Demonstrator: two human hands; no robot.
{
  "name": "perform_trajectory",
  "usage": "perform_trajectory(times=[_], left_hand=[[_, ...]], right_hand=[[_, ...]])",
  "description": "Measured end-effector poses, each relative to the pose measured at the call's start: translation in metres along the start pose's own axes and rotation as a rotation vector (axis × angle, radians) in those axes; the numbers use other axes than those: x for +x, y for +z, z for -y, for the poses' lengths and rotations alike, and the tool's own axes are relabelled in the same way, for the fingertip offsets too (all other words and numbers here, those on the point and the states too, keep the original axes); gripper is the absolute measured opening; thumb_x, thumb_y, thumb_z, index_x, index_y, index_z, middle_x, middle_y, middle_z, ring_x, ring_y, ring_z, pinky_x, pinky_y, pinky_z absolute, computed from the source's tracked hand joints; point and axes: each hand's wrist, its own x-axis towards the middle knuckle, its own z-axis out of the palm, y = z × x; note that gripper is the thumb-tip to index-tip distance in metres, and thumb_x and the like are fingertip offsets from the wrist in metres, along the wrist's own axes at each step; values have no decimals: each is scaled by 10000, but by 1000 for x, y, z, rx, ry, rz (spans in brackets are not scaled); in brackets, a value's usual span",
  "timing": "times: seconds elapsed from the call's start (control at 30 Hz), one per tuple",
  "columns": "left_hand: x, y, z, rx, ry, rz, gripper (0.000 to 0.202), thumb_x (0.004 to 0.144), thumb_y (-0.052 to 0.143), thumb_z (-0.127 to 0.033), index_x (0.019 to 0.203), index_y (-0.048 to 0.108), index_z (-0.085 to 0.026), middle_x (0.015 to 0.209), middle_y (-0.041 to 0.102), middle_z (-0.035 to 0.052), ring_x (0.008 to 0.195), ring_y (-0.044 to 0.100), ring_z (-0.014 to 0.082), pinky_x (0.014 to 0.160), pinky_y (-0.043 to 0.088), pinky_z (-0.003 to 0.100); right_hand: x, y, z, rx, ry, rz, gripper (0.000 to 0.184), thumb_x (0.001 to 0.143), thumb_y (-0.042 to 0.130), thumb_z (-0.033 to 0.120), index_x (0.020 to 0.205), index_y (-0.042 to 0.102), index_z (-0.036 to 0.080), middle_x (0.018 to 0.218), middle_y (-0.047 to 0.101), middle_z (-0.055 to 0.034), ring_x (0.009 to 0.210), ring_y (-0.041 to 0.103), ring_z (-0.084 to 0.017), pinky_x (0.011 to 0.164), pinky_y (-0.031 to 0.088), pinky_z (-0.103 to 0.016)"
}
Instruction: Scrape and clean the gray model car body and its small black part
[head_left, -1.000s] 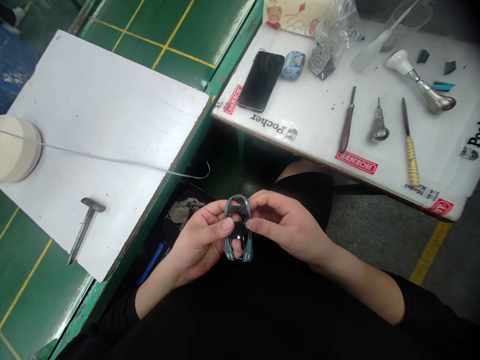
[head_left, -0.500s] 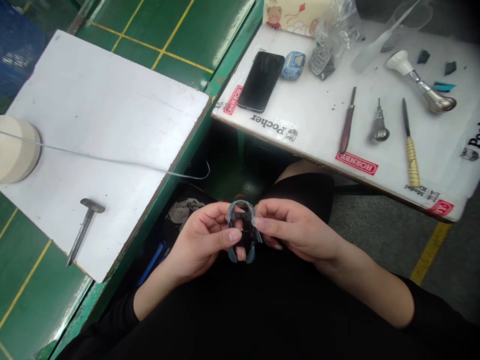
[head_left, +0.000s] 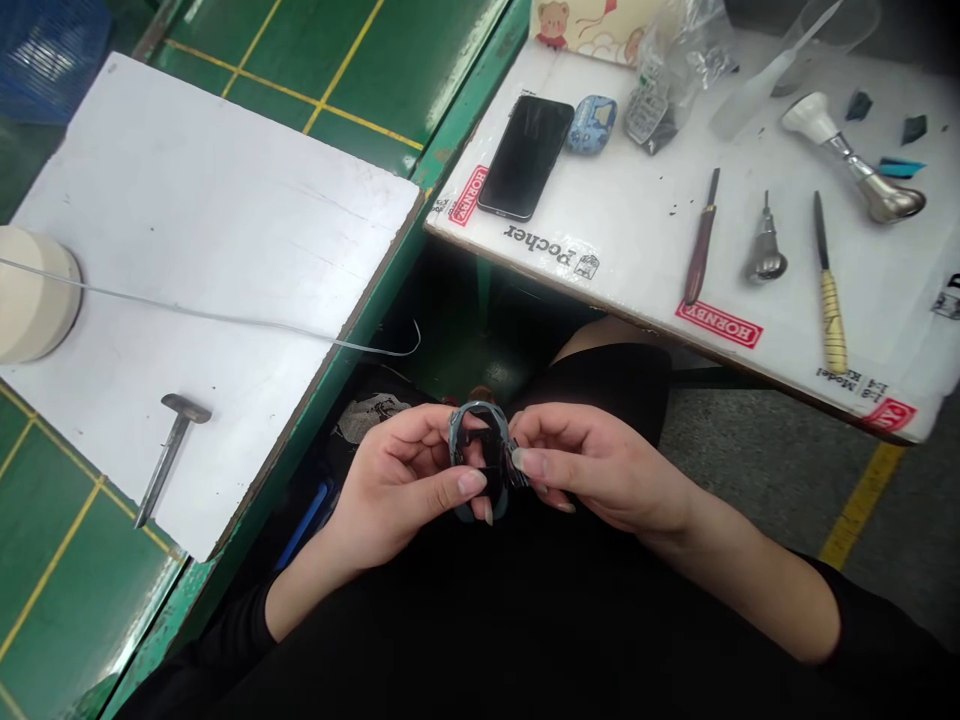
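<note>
Over my lap I hold a small grey oval frame (head_left: 478, 407) with black pieces inside it, its exact kind unclear. My left hand (head_left: 397, 490) is closed on its left side, the thumb lying across the lower opening and fingertips showing through. At the opposite side my right hand (head_left: 607, 470) pinches the edge between thumb and fingers. Beside that thumb are thin black ribbed strips (head_left: 519, 472); whether they belong to the frame cannot be made out. Dark clothing behind hides the lower outline.
On the right table lie a phone (head_left: 525, 157), a blue case (head_left: 592, 125), a plastic bag (head_left: 660, 100), a brown-handled tool (head_left: 700, 250), an awl-like tool (head_left: 766, 255), a yellow-handled file (head_left: 832, 320) and a metal-and-white tool (head_left: 855, 165). A T-shaped metal tool (head_left: 169, 455) rests on the left board (head_left: 247, 220).
The grey frame has turned and tilted slightly in my hands, its upper end shifting left. My right thumb has moved a little right and down along its edge.
</note>
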Motion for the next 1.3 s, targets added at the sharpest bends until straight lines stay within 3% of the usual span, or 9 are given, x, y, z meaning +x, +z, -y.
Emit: perform_trajectory(times=[0.33, 0.5, 0.67, 0.8, 0.97, 1.07, 1.2, 1.3], left_hand=[[4, 6, 4, -149, -109, -69, 281, 952, 994, -176, 1204, 872, -170, 976, 811, 13, 661, 853, 158, 652, 730, 241], [4, 3, 5, -204, -160, -75, 263, 963, 992, -230, 1170, 850, -152, 994, 793, 10, 639, 841, 152, 620, 733, 244], [7, 3, 4, -285, -207, -67, 292, 955, 1005, -258, 1159, 834, -136, 996, 780, -2, 614, 820, 133, 595, 734, 234], [9, 3, 5, -309, -235, -71, 303, 956, 1005, -262, 1163, 827, -130, 959, 779, -6, 605, 812, 132, 605, 743, 242], [10, 2, 6, -302, -241, -62, 317, 948, 1012, -263, 1168, 822, -134, 980, 778, -9, 602, 820, 137, 583, 727, 227], [9, 2, 8, -271, -227, -43, 314, 956, 1009, -283, 1162, 821, -138, 985, 783, 5, 611, 820, 142, 592, 728, 234], [6, -1, 10, -157, -102, 9, 308, 972, 990, -238, 1232, 839, -178, 991, 806, 21, 697, 849, 171, 667, 750, 273], [1, -6, 10, -80, -14, 98, 297, 996, 939, -144, 1271, 847, -211, 1033, 831, 36, 799, 873, 185, 746, 758, 292]], right_hand=[[0, 3, 0, -25, -15, -90, 388, 924, 1029, 476, 947, 770, 188, 759, 631, 29, 605, 506, -85, 544, 375, -219], [2, 3, -7, -1, -75, -55, 488, 1053, 865, 653, 966, 760, 184, 760, 618, 15, 611, 517, -97, 534, 381, -228], [8, 8, -12, -71, -24, -92, 534, 930, 996, 645, 979, 723, 189, 773, 628, 27, 621, 508, -95, 565, 396, -239], [10, 11, -15, -2, -70, -90, 576, 977, 903, 750, 1038, 740, 201, 790, 612, 24, 625, 517, -112, 545, 405, -253], [11, 12, -11, -35, -83, -120, 462, 926, 1024, 552, 1043, 752, 197, 910, 714, -2, 663, 537, -91, 577, 430, -236], [11, 11, -11, 14, -106, -111, 430, 982, 972, 572, 1062, 766, 203, 860, 697, 13, 630, 524, -88, 561, 419, -234], [5, 10, -8, 5, -196, -80, 351, 1029, 933, 526, 1104, 782, 219, 1014, 754, -39, 763, 669, -139, 711, 588, -298], [-2, 10, 0, -143, -292, -77, 286, 988, 973, 437, 1144, 833, 242, 1165, 739, -63, 834, 698, -158, 737, 605, -318]])
